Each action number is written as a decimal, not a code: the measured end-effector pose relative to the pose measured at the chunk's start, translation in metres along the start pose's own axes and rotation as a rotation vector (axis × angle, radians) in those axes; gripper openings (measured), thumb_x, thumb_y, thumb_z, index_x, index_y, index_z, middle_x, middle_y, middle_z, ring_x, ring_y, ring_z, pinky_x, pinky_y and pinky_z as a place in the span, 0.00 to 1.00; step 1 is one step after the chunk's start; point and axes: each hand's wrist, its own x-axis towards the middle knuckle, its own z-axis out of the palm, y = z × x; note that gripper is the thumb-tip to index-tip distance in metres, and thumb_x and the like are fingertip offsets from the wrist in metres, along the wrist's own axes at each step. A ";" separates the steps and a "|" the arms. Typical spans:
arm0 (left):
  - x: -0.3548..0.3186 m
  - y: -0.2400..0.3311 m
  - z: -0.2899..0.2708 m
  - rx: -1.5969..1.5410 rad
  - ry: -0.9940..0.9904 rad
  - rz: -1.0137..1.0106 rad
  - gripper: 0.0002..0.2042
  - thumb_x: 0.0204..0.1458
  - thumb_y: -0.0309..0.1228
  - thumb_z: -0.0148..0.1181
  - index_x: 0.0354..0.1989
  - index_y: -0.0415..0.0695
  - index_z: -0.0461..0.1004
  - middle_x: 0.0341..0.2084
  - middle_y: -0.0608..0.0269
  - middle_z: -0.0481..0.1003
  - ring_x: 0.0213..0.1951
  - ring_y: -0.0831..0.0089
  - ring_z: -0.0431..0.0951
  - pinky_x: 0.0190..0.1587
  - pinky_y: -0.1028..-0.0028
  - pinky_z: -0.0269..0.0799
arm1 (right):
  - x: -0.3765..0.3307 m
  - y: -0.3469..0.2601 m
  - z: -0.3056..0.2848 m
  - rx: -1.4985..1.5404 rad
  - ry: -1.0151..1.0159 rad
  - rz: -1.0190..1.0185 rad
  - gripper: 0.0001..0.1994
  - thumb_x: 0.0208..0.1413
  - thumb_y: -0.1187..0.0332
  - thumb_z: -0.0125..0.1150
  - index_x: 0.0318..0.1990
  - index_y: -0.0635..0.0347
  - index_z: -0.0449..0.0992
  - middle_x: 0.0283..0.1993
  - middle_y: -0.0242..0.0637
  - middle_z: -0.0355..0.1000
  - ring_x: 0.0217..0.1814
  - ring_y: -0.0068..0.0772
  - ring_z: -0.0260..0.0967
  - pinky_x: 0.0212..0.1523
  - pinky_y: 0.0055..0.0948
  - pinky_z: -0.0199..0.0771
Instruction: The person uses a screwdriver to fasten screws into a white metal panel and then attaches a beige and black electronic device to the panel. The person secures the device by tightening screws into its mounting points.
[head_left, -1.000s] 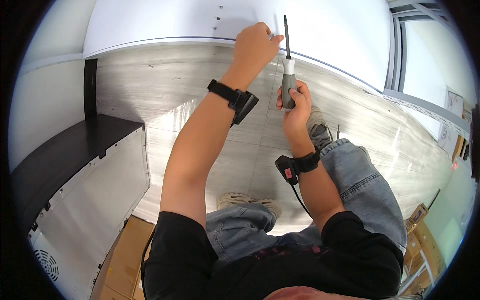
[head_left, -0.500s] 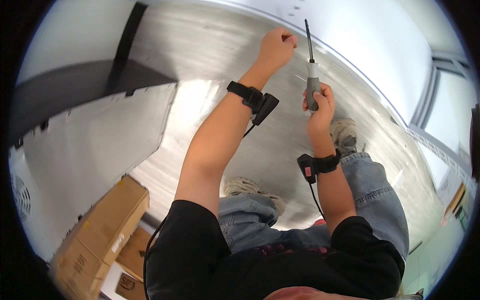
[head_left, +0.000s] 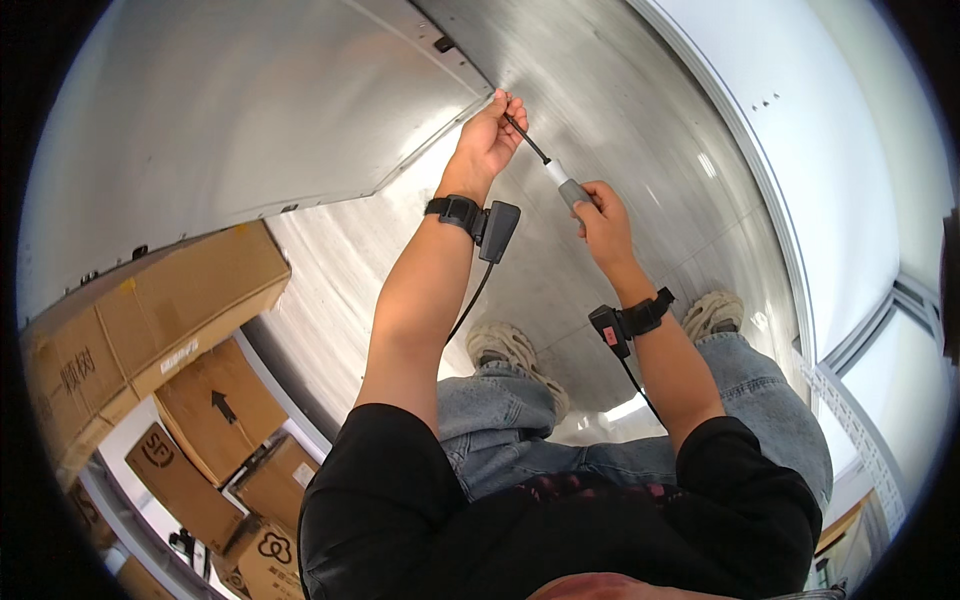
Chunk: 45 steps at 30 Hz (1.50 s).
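R hand (head_left: pixel 606 226) grips s/driver (head_left: pixel 573 191); L hand (head_left: pixel 487 138) nr panel (head_left: pixel 270 110) edge, hold unclear; floor (head_left: pixel 625 110) alongside.

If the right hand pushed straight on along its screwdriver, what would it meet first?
Likely the left hand, at the far end of the screwdriver; the grey metal panel looks next, though depth is unclear.

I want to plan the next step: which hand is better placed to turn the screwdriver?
Probably the right hand: it grips the screwdriver by its grey handle; the left hand is near the shaft's far end.
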 end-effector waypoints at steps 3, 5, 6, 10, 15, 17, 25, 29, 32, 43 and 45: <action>-0.004 0.015 -0.013 -0.129 -0.004 0.027 0.08 0.59 0.32 0.50 0.35 0.40 0.69 0.32 0.58 0.72 0.32 0.70 0.73 0.38 0.72 0.75 | 0.002 -0.002 0.013 0.004 0.001 -0.052 0.10 0.51 0.71 0.51 0.40 0.64 0.70 0.30 0.33 0.68 0.23 0.18 0.61 0.21 0.20 0.60; -0.008 0.020 -0.018 -0.154 -0.013 0.056 0.08 0.59 0.32 0.50 0.34 0.39 0.68 0.33 0.56 0.72 0.34 0.69 0.74 0.41 0.71 0.76 | 0.000 -0.010 0.019 0.048 0.003 -0.023 0.09 0.49 0.71 0.52 0.38 0.63 0.70 0.26 0.31 0.67 0.21 0.19 0.60 0.23 0.23 0.60; -0.009 0.022 -0.021 -0.173 -0.019 0.060 0.08 0.59 0.32 0.50 0.34 0.38 0.68 0.34 0.56 0.72 0.35 0.68 0.74 0.42 0.70 0.76 | -0.001 -0.013 0.020 0.059 -0.007 -0.014 0.09 0.50 0.71 0.52 0.38 0.63 0.70 0.26 0.32 0.67 0.21 0.19 0.60 0.23 0.23 0.60; -0.010 0.022 -0.026 -0.216 -0.021 0.059 0.08 0.59 0.30 0.48 0.35 0.37 0.67 0.35 0.53 0.72 0.39 0.65 0.75 0.46 0.66 0.76 | 0.001 -0.015 0.022 0.097 -0.040 0.034 0.10 0.51 0.71 0.50 0.40 0.63 0.70 0.29 0.33 0.69 0.22 0.18 0.61 0.21 0.20 0.60; -0.006 0.015 -0.030 -0.219 0.012 0.066 0.08 0.60 0.29 0.46 0.34 0.36 0.67 0.38 0.50 0.72 0.41 0.62 0.75 0.49 0.65 0.76 | 0.003 -0.019 0.021 0.111 -0.042 0.114 0.11 0.50 0.70 0.50 0.39 0.65 0.71 0.28 0.34 0.69 0.25 0.21 0.63 0.23 0.23 0.63; -0.003 0.012 -0.030 -0.217 0.023 0.065 0.08 0.60 0.29 0.46 0.34 0.36 0.67 0.38 0.49 0.72 0.41 0.62 0.75 0.48 0.65 0.76 | 0.006 -0.017 0.019 0.064 -0.024 0.114 0.11 0.50 0.69 0.50 0.39 0.65 0.71 0.28 0.35 0.69 0.25 0.21 0.63 0.24 0.25 0.63; 0.009 -0.003 -0.030 -0.160 0.061 0.062 0.09 0.60 0.31 0.47 0.34 0.36 0.66 0.34 0.52 0.72 0.38 0.64 0.76 0.47 0.66 0.77 | 0.012 -0.007 0.011 -0.279 0.063 -0.082 0.11 0.49 0.70 0.52 0.39 0.64 0.70 0.27 0.37 0.70 0.25 0.29 0.65 0.28 0.29 0.65; 0.018 -0.009 -0.034 -0.030 0.111 0.050 0.09 0.59 0.32 0.48 0.35 0.37 0.67 0.32 0.55 0.72 0.35 0.65 0.75 0.43 0.66 0.79 | 0.012 -0.009 0.019 -0.563 0.162 -0.220 0.13 0.46 0.69 0.57 0.40 0.63 0.69 0.31 0.41 0.70 0.30 0.36 0.67 0.34 0.33 0.66; 0.028 -0.008 -0.041 -0.009 0.123 0.024 0.09 0.60 0.33 0.47 0.36 0.38 0.68 0.30 0.57 0.72 0.33 0.66 0.75 0.41 0.68 0.79 | 0.021 0.000 0.024 -0.443 0.204 -0.286 0.16 0.45 0.69 0.60 0.42 0.62 0.67 0.37 0.43 0.69 0.36 0.37 0.68 0.37 0.34 0.67; 0.062 -0.004 -0.044 0.083 0.063 0.064 0.07 0.60 0.28 0.46 0.41 0.38 0.68 0.32 0.59 0.73 0.34 0.69 0.75 0.41 0.70 0.78 | 0.051 0.029 0.037 0.039 0.062 0.151 0.18 0.49 0.69 0.62 0.45 0.66 0.66 0.41 0.40 0.68 0.27 0.26 0.70 0.29 0.26 0.69; 0.066 -0.003 -0.046 0.103 0.073 0.082 0.07 0.59 0.28 0.47 0.41 0.38 0.68 0.33 0.58 0.73 0.34 0.68 0.76 0.41 0.69 0.78 | 0.053 0.031 0.038 0.077 0.055 0.162 0.17 0.50 0.70 0.62 0.45 0.66 0.66 0.41 0.40 0.68 0.26 0.25 0.70 0.28 0.25 0.69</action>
